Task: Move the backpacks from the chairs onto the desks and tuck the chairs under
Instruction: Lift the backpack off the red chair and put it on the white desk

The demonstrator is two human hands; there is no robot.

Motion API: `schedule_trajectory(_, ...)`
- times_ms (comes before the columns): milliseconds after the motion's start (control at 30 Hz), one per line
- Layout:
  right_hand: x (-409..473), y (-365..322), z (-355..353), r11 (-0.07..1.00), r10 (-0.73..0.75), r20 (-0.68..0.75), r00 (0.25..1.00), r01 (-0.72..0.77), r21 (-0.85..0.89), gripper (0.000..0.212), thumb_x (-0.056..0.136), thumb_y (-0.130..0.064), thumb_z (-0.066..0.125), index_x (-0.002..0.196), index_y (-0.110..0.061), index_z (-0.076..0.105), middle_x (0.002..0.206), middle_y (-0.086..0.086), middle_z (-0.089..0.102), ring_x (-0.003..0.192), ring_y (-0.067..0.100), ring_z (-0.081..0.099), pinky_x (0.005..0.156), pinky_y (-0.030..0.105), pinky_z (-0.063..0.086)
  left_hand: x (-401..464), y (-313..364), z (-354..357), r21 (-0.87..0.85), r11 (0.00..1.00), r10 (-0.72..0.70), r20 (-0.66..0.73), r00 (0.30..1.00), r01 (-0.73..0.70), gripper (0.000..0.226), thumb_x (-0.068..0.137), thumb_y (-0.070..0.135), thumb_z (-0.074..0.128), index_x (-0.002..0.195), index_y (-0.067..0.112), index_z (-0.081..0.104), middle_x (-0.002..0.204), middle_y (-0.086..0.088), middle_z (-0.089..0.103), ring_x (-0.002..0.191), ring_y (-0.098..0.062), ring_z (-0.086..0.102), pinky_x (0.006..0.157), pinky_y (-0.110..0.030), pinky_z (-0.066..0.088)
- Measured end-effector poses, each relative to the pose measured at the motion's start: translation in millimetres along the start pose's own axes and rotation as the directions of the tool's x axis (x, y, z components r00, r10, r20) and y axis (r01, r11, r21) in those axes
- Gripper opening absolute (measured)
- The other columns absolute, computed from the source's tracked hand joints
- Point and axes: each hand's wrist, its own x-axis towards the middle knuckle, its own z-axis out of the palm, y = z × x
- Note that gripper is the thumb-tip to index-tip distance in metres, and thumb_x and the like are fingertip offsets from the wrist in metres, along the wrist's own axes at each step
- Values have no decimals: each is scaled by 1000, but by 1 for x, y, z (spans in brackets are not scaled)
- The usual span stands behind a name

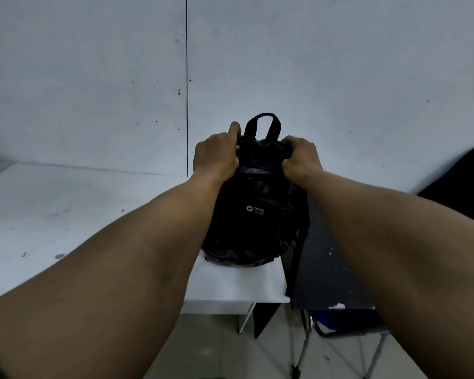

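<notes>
white desk against grey wall; backpack upright.

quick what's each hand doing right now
Left hand: closed, gripping the top of the black backpack on the white desk.
Right hand: closed, gripping the backpack's top on the other side.

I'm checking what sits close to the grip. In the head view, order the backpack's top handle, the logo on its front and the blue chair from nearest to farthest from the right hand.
From the right hand, gripping the backpack top:
1. Top handle, just up and left of it.
2. Logo, lower on the front.
3. Blue chair, bottom right under the dark desk.
</notes>
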Motion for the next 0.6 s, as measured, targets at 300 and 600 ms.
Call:
schedule_trajectory(300, 91, 48, 42, 999, 1, 31, 1000, -3, 51, 44, 73, 4, 47, 105, -20, 65, 96, 1, 64, 88, 23, 60, 78, 35, 53, 64, -9, 76, 21, 1000, -15, 57, 998, 14, 21, 87, 12, 53, 104, 19, 42, 64, 5, 47, 58, -26, 48, 49, -30, 27)
schedule_trajectory(600, 185, 74, 72, 999, -11, 44, 999, 10, 30, 45, 71, 2, 46, 107, -17, 66, 101, 6, 67, 95, 27, 62, 83, 38, 53, 149, -35, 146, 34, 999, 26, 99, 995, -29, 23, 88, 14, 56, 107, 17, 43, 63, 7, 42, 56, -24, 45, 49, -29, 26)
